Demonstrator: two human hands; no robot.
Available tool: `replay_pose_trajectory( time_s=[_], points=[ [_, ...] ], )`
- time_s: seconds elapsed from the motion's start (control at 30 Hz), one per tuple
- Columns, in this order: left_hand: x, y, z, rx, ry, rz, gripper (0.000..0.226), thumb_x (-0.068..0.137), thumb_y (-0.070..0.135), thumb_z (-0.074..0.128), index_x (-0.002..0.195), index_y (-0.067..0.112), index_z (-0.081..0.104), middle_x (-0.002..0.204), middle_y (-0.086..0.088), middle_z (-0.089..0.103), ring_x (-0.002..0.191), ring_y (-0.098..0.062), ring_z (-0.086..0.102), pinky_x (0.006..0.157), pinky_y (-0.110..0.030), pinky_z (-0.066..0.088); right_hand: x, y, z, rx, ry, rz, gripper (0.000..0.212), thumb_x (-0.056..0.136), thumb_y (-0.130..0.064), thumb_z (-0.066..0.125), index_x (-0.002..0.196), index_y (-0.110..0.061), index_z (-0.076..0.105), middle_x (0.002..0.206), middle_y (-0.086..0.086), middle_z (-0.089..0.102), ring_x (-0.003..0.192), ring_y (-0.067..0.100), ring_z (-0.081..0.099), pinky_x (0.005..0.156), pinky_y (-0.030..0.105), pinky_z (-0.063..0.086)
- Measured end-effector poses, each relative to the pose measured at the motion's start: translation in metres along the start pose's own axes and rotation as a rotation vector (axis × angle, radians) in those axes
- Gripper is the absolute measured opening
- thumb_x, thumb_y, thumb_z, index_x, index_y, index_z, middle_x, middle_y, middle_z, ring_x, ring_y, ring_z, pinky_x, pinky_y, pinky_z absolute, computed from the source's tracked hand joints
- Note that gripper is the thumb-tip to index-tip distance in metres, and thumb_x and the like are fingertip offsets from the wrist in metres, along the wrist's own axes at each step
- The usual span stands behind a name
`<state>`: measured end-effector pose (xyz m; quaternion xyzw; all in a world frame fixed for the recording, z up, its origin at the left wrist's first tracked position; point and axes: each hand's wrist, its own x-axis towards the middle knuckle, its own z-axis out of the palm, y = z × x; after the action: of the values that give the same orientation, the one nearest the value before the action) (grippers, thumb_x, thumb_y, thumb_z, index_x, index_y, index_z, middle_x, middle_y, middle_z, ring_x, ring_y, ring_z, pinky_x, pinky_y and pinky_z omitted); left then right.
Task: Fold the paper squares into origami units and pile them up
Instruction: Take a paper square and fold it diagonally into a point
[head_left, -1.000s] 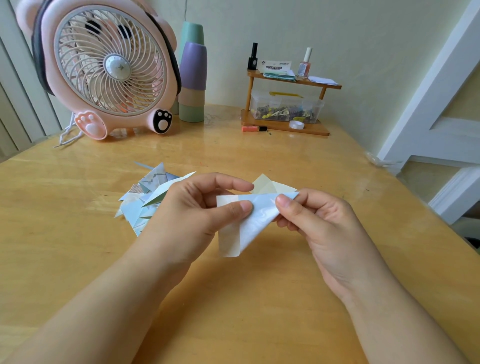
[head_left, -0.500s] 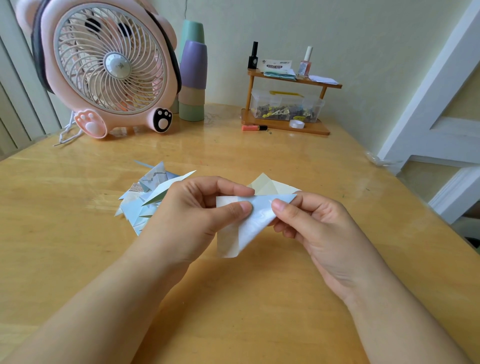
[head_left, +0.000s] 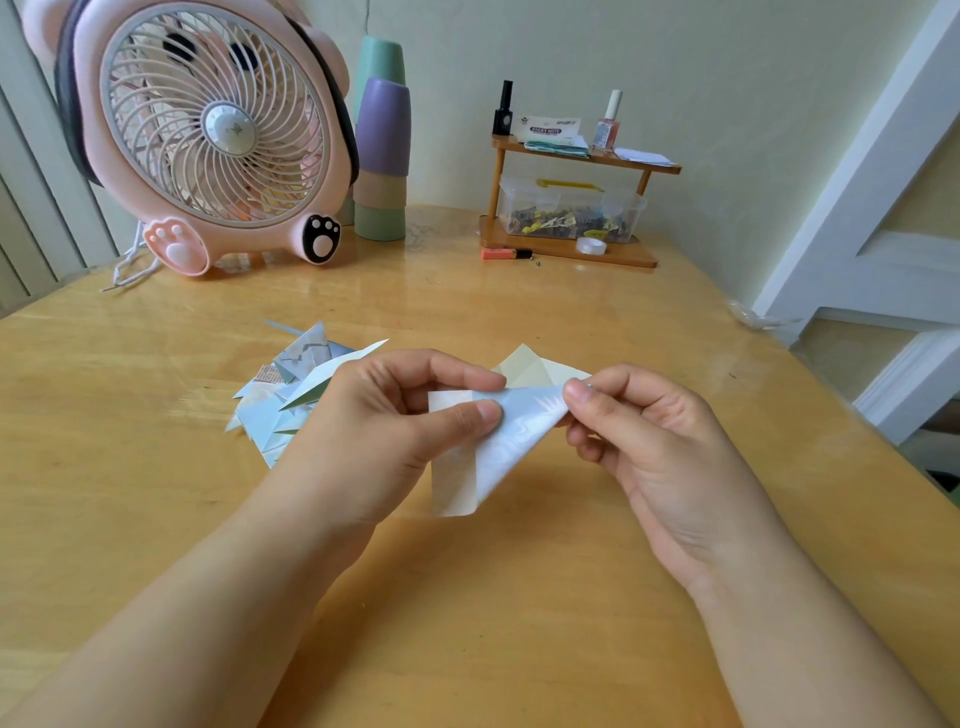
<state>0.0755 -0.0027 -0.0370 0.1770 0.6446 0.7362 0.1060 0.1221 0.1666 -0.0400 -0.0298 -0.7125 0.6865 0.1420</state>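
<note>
Paper square (head_left: 498, 441), pale blue with a faint white feathery print and a plain cream-white underside, was held in the air above the wooden tabletop (head_left: 519, 623), part folded into a slanted strip. Its long axis ran from the lower left end, which hung toward the person, up to the right corner, which pointed away to the right. The lower end curled softly and showed the cream side as an upright band. The left hand (head_left: 384, 431) pinched the upper left edge of the sheet between thumb and forefinger, and the right hand (head_left: 654, 447) pinched the upper right corner the same way, so each grip was pressed together on the paper. Just left of the held sheet, partly behind the left hand, lay a loose pile of folded units (head_left: 291, 395), thin, sharp-cornered and pointed, in pale blue and patterned grey. Just behind the held sheet a pale yellow folded piece (head_left: 530, 369) lay flat on the glossy, yellow-brown tabletop.
</note>
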Motion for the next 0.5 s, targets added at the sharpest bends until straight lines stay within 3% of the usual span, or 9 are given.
replay_pose_trajectory(
  time_s=[0.23, 0.4, 0.5],
  points=[
    [-0.0002, 0.0004, 0.0003, -0.017, 0.012, -0.003, 0.024, 0.056, 0.020, 0.073, 0.080, 0.021, 0.075, 0.061, 0.000, 0.064, 0.061, -0.013, 0.062, 0.064, -0.023, 0.047, 0.0003, 0.0013, 0.0009, 0.017, 0.003, 0.001, 0.016, 0.073, -0.029, 0.066, 0.060, -0.019, 0.065, 0.069, 0.009, 0.056, 0.064, 0.010, 0.048, 0.069, 0.030, 0.036],
    [-0.0009, 0.0008, 0.0003, 0.009, 0.019, -0.009, 0.015, 0.058, 0.020, 0.073, 0.074, 0.020, 0.075, 0.064, 0.000, 0.068, 0.063, -0.013, 0.061, 0.067, -0.028, 0.045, 0.0001, 0.0011, 0.0007, 0.022, 0.009, 0.000, 0.015, 0.072, -0.029, 0.066, 0.061, -0.019, 0.066, 0.069, 0.010, 0.055, 0.064, 0.009, 0.048, 0.069, 0.029, 0.037],
    [-0.0004, 0.0004, -0.0005, 0.042, 0.015, -0.025, 0.012, 0.069, 0.009, 0.074, 0.071, 0.021, 0.075, 0.068, -0.002, 0.069, 0.063, -0.013, 0.062, 0.066, -0.026, 0.046, 0.0007, 0.0017, 0.0004, -0.016, 0.010, 0.008, 0.016, 0.077, -0.022, 0.071, 0.063, -0.017, 0.066, 0.066, 0.004, 0.059, 0.062, 0.007, 0.050, 0.069, 0.025, 0.038]
  ],
)
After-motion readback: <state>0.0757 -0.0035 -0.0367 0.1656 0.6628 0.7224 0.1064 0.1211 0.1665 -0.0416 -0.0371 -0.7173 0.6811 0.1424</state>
